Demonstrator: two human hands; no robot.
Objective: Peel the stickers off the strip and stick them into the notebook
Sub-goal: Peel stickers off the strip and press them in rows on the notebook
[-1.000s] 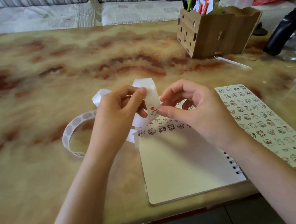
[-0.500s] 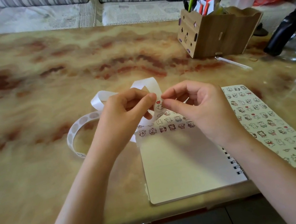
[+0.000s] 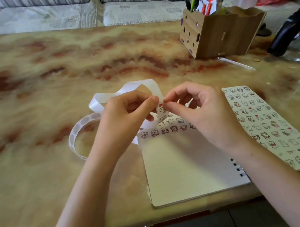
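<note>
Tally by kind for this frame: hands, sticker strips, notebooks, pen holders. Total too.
Hands: 2, left hand and right hand, both pinching the strip
Sticker strip: 1
Notebook: 1, lying open
Wooden pen holder: 1
Total: 5

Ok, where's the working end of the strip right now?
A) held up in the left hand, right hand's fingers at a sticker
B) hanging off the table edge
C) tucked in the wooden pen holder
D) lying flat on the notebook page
A: the left hand grips the strip above the notebook, while the right hand pinches at the heart sticker on it.
</note>
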